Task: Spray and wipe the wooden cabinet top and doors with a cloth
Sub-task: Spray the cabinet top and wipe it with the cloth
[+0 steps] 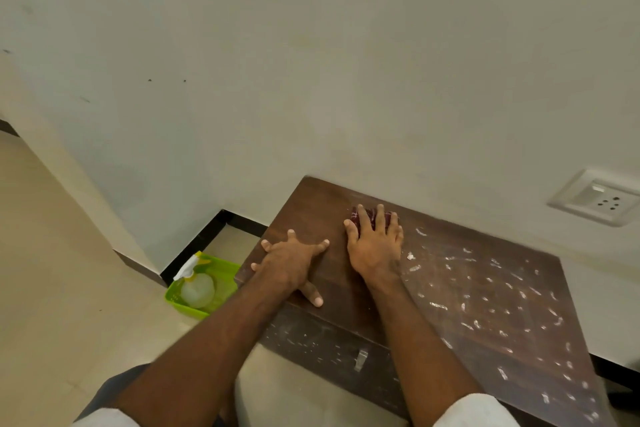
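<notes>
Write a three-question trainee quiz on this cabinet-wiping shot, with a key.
1. True or false: the spray bottle stands on the cabinet top.
2. Which hand presses the cloth? A. left hand B. right hand C. both
3. Fill in: the white specks lie mostly on the ___ part of the top, seen from the person.

Key:
1. False; it sits in the green basket on the floor.
2. B; the right hand covers the cloth, while the left hand lies flat on bare wood.
3. Right.
</notes>
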